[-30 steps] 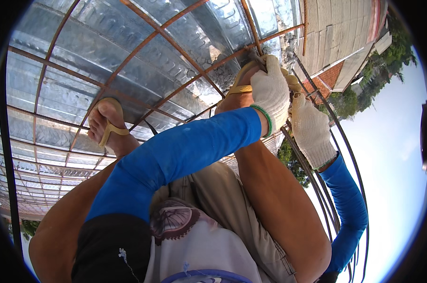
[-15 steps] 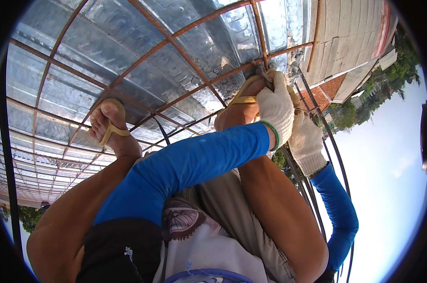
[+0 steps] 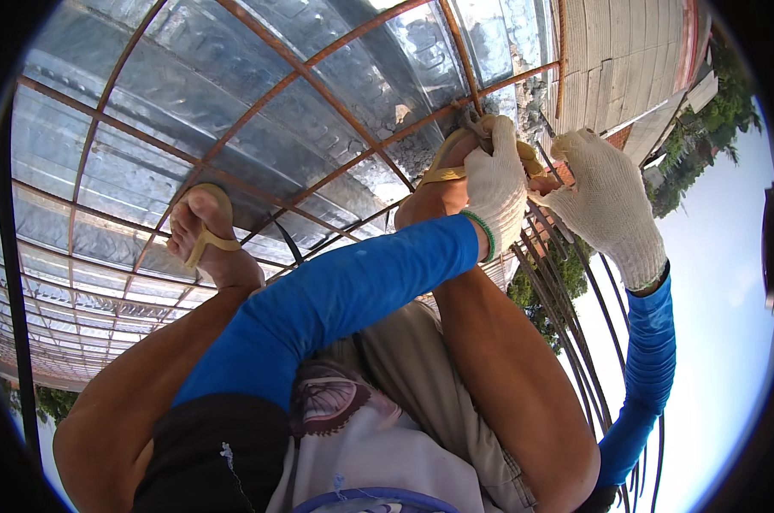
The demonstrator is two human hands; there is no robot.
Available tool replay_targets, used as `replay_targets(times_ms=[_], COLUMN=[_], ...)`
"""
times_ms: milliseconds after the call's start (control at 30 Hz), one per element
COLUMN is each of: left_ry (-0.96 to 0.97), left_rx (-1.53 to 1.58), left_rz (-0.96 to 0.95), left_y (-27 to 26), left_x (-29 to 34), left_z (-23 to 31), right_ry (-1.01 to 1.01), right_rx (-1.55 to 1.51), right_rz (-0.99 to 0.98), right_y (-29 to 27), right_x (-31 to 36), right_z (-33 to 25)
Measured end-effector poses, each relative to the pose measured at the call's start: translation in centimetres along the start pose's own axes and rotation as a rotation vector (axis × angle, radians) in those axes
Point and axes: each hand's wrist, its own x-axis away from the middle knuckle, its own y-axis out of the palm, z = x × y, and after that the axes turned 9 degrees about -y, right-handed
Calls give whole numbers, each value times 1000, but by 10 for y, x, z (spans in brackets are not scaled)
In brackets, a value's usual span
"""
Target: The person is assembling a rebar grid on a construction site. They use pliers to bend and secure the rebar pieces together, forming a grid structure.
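My left hand point(image 3: 497, 177), in a white knitted glove, is closed beside my right foot, where a rusty steel bar point(image 3: 461, 51) meets a crossing bar. Its fingers close round a small greyish object point(image 3: 475, 125) that I cannot make out. Farther right, my right hand point(image 3: 611, 203) wears the same kind of glove. Its thumb and fingers are curved but apart, and I see nothing held between them. The front of my right foot in a yellow flip-flop point(image 3: 445, 174) is partly hidden behind my left hand.
A rusty bar grid point(image 3: 200, 162) spreads over shiny corrugated metal sheets point(image 3: 182, 73). My left foot in a yellow flip-flop point(image 3: 206, 224) stands on it. Long dark bars point(image 3: 566, 312) run along my right side. A pale ribbed roof point(image 3: 622, 64) and trees point(image 3: 703, 150) lie beyond.
My right hand has moved right, away from my left hand, and its thumb and fingers now show apart. My left hand stays at the bar crossing, shifted only slightly.
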Motion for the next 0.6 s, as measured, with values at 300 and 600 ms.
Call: replay_targets(times_ms=[300,600], left_ry=[102,4], left_rx=[-34,-23], left_rz=[16,75], left_y=[-11,-2], left_x=[-10,6], left_z=[-11,3], right_ry=[686,625], right_rx=[-1532,-1165], right_rz=[-589,-353], right_y=[54,55], right_x=[19,12], right_z=[28,-9])
